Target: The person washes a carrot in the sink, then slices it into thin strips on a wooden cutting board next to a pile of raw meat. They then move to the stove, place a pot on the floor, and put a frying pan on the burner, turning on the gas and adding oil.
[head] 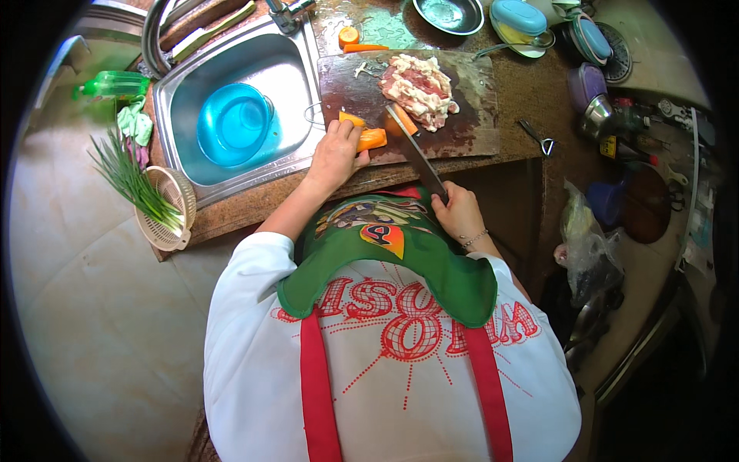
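My left hand [336,155] grips a chunk of peeled carrot [372,138] at the near left of the wooden cutting board [476,110]. Another orange carrot piece [351,119] lies by its fingertips. In my right hand [460,215] is the handle of a kitchen knife [421,161], its blade slanting across the board's near edge. A cut carrot stick [405,120] rests against the far side of the blade. Beyond it a pile of raw meat with pale fat [418,92] sits on the board. Two more carrot pieces [349,36] lie on the wet counter behind.
A steel sink [288,63] holding a blue plastic basin [231,124] is at left. A basket [187,202] of green onions [135,185] stands at the counter's left corner. A metal bowl [450,14] is behind the board; a peeler [538,138] lies right of it.
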{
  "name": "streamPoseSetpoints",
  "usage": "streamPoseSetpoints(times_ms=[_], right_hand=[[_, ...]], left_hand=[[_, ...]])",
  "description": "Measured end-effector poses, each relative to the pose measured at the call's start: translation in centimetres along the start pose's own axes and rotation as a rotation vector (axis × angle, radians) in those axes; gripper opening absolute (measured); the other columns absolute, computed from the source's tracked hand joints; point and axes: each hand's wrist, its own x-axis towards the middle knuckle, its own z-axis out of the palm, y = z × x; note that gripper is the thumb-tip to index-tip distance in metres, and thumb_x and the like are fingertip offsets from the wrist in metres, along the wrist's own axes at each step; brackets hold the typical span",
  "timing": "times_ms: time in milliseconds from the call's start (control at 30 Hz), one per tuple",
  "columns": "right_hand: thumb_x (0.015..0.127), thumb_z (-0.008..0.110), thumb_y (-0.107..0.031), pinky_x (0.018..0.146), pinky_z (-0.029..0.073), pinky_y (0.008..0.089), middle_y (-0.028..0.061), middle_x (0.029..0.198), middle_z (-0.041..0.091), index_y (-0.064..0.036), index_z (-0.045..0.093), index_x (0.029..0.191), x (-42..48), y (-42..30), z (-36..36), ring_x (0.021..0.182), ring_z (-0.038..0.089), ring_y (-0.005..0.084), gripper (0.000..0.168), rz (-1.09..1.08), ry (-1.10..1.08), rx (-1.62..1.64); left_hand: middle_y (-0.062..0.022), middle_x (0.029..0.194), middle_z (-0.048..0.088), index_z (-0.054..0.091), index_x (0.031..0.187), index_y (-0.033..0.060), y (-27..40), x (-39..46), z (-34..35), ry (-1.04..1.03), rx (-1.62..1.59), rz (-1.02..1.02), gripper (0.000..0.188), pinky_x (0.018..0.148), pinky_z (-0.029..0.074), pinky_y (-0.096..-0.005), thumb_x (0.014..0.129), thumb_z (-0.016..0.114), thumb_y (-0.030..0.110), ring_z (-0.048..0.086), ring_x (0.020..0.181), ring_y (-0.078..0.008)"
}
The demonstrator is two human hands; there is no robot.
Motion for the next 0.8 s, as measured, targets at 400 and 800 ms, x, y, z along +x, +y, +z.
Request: streamPoseSetpoints(times_ms=[400,800], right_hand=[[0.082,0.065,-0.020,0.065,0.051,0.0503,0.0201,0.070,0.063,-0.005,0.062,0.079,4.8,-1.0,-5.3,0.071,0.063,0.0408,0.016,-0.218,-0.077,-0.288],[0.082,0.065,-0.018,0.070,0.050,0.0512,0.0228,0.076,0.064,-0.003,0.062,0.082,7.1,-2.0,-5.0,0.076,0.063,0.0423,0.016,-0.118,-0.034,-0.223]], left_hand=[[-0.0165,0.101,0.054,0.059,0.107,-0.0042,-0.8,0.1,0.0,-0.064,0.047,0.179,0.045,0.083,0.050,-0.0413,0.065,0.071,0.010,0.054,0.095,-0.0341],[-0.0122,0.101,0.054,0.062,0.101,-0.0033,-1.5,2.6,-2.4,-0.216,0.138,0.348,0.041,0.081,0.049,-0.0373,0.064,0.072,0.011,0.054,0.097,-0.0288]])
